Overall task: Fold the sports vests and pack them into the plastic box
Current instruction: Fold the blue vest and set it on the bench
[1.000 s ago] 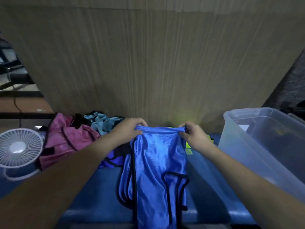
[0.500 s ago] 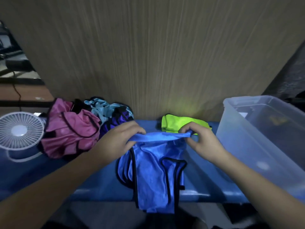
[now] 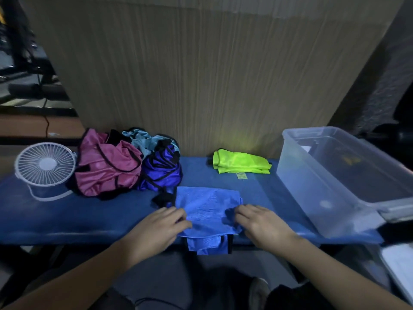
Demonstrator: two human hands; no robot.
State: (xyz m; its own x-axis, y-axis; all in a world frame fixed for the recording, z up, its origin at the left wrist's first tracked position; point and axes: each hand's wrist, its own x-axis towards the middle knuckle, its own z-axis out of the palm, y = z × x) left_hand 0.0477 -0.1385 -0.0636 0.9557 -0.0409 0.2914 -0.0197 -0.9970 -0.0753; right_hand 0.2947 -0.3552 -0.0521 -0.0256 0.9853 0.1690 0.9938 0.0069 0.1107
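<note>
A blue sports vest (image 3: 207, 206) lies partly folded on the blue table (image 3: 67, 218), its lower end hanging over the front edge. My left hand (image 3: 158, 229) pinches its near left edge. My right hand (image 3: 261, 224) grips its near right edge. A folded neon-yellow vest (image 3: 241, 164) lies at the back of the table. A heap of unfolded vests sits at back left: pink (image 3: 105, 168), light blue (image 3: 143, 142) and purple (image 3: 161, 171). The clear plastic box (image 3: 312, 175) stands on the right, open.
A small white fan (image 3: 45, 166) stands at the table's left end. A tall wood-grain panel (image 3: 201, 74) rises behind the table. A white object (image 3: 397, 267) shows at the lower right, below the box.
The blue vest was held up in the air by its top edge; it has come down flat onto the table, folded over, and both hands have moved toward me to its near edge.
</note>
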